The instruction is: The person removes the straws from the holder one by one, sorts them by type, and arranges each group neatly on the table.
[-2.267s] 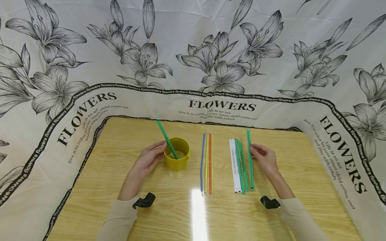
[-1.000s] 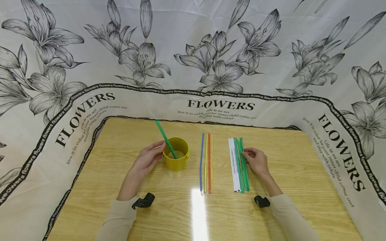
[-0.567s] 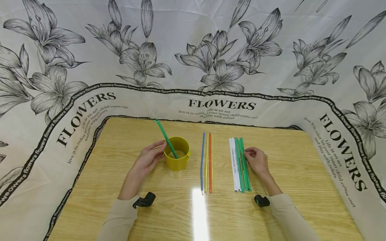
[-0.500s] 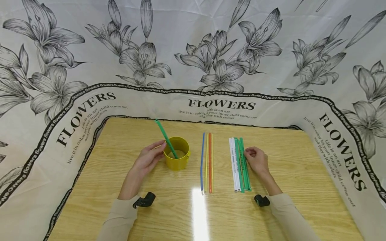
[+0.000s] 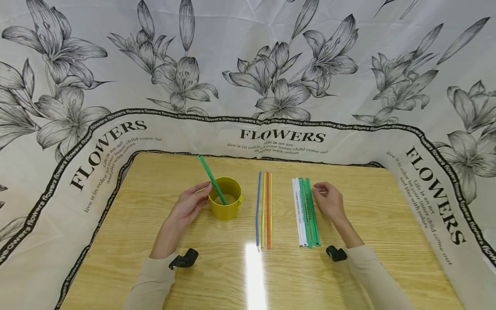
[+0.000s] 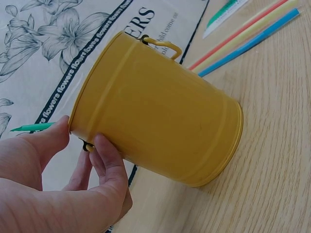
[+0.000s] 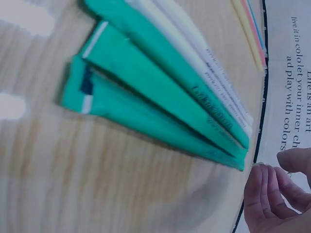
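At the left, my left hand (image 5: 190, 201) holds the rim of a small yellow bucket (image 6: 155, 107), fingers by its near handle lug. A green paper-wrapped straw (image 5: 211, 178) leans out of the bucket toward the back left. On the right lies a row of wrapped straws: white ones (image 5: 299, 215) at the left, green ones (image 7: 160, 116) at the right, close side by side. Just right of the green ones, my right hand (image 5: 329, 200) hovers with loosely curled fingers and nothing between them; the right wrist view shows a gap between thumb and fingers.
Between bucket and wrapped straws lie bare straws: a blue one (image 5: 258, 211), a red one (image 5: 268, 211) and yellow ones (image 5: 263, 211) on both sides of the red. A flower-printed cloth (image 5: 209, 125) hangs around the back and sides of the wooden table (image 5: 217, 267).
My right hand has moved a green wrapped straw left against the other green ones, let it go and drawn slightly away. The left hand and bucket have stayed put.
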Available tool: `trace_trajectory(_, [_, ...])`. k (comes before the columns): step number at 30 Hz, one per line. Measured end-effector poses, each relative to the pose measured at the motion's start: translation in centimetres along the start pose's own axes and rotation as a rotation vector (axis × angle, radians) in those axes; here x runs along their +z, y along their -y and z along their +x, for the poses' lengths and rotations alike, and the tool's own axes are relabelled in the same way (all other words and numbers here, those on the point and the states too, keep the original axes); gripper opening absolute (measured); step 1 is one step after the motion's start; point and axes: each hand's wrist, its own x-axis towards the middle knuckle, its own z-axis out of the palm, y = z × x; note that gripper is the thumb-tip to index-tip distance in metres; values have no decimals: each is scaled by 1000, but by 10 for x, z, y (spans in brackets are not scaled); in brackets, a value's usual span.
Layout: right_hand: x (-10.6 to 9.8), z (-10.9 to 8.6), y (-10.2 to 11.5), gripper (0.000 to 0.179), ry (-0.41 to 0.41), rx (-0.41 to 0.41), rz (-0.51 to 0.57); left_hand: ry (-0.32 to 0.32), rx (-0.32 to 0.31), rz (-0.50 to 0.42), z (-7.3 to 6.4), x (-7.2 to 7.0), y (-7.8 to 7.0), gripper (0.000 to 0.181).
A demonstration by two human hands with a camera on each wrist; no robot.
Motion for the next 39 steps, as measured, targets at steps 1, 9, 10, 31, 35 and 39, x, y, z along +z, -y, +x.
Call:
trace_trajectory(1, [-1, 0, 3, 30, 4, -4, 3, -3, -2, -1, 0, 0, 0, 46])
trace_trajectory(9, [-4, 6, 28, 30, 17, -45, 40, -11, 7, 15, 1, 0, 1, 47])
trace_trajectory(10, [-4, 7, 31, 30, 17, -52, 43, -10, 8, 13, 1, 0, 1, 48])
trace_trajectory(31, [12, 18, 93, 27, 85, -171, 158, -20, 6, 23, -1, 1, -1, 46])
trace_trajectory(35, [19, 19, 104, 26, 104, -202, 189, -20, 9, 28, -2, 2, -1, 47])
trace_trajectory(39, [26, 20, 116, 25, 120, -232, 225, -17, 12, 35, -1, 2, -1, 46])
